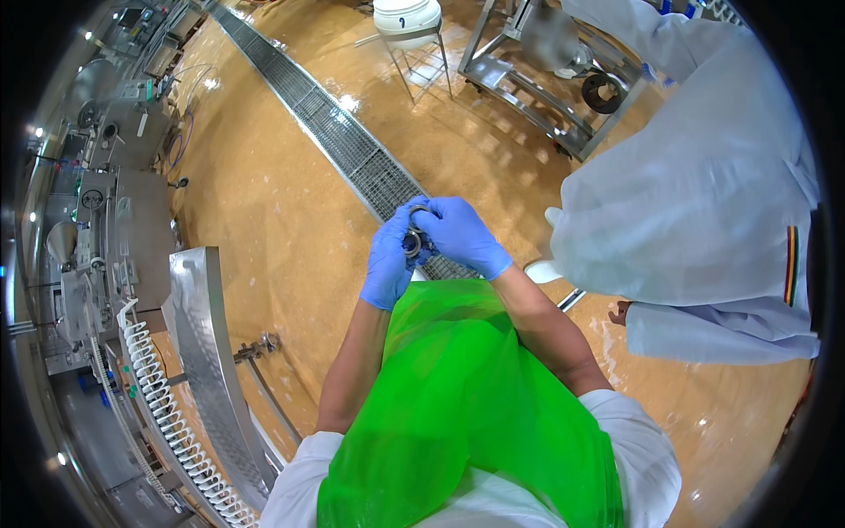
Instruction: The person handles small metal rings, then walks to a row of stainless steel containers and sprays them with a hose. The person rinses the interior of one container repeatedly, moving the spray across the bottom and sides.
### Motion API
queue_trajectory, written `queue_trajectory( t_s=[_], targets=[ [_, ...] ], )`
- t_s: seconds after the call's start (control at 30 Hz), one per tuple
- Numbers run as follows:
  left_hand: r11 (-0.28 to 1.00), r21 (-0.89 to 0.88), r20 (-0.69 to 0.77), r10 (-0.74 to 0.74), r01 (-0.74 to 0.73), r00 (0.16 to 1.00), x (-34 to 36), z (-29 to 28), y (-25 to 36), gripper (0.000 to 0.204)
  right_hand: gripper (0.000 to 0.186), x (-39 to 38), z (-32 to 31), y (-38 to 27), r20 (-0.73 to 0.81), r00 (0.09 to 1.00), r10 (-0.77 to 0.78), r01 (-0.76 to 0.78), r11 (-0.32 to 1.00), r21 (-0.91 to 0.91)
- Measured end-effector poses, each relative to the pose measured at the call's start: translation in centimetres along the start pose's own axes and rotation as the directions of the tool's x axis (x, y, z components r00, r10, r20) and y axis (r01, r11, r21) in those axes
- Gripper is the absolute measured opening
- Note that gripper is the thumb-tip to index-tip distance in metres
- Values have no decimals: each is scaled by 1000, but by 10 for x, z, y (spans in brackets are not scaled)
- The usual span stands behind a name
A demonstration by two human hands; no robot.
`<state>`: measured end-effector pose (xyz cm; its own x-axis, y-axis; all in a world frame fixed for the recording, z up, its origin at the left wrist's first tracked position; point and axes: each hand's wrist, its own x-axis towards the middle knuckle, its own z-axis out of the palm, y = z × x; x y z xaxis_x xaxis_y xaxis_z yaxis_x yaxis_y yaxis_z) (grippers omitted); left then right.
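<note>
Both my hands wear blue gloves and meet in front of the green apron [475,378], above the floor drain. My left hand [385,262] is closed around a small round metal ring [412,254] with a dark opening. The fingers of my right hand [461,232] are closed on a second curved metal ring [417,209], just above the first. The gloves cover much of both pieces. I cannot tell whether the rings are joined.
A grated drain [326,114] crosses the wet tan floor [273,194]. Steel machinery [136,132] and a coiled white hose [163,396] line the left. A white tub [407,19] on a stand and a wheeled steel frame [537,97] are ahead; a person in a white coat [687,194] stands right.
</note>
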<state>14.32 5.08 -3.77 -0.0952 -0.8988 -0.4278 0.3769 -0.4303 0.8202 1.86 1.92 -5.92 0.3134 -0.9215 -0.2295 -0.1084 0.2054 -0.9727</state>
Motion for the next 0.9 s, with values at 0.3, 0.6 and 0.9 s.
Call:
queue_trajectory(
  t_s=[0.3,0.6,0.9],
  targets=[
    [1000,-17,-7,13,-13,1000,11,-4,0,37,30,7,5,-4,-141,990,-19,18,1000,-7],
    [998,-48,-27,-45,44,999,21,-11,7,39,28,21,16,-5,-231,973,5,16,996,89],
    [998,-41,-23,-54,53,998,36,-37,24,39,27,46,40,-11,-262,964,50,-5,985,170]
  ],
)
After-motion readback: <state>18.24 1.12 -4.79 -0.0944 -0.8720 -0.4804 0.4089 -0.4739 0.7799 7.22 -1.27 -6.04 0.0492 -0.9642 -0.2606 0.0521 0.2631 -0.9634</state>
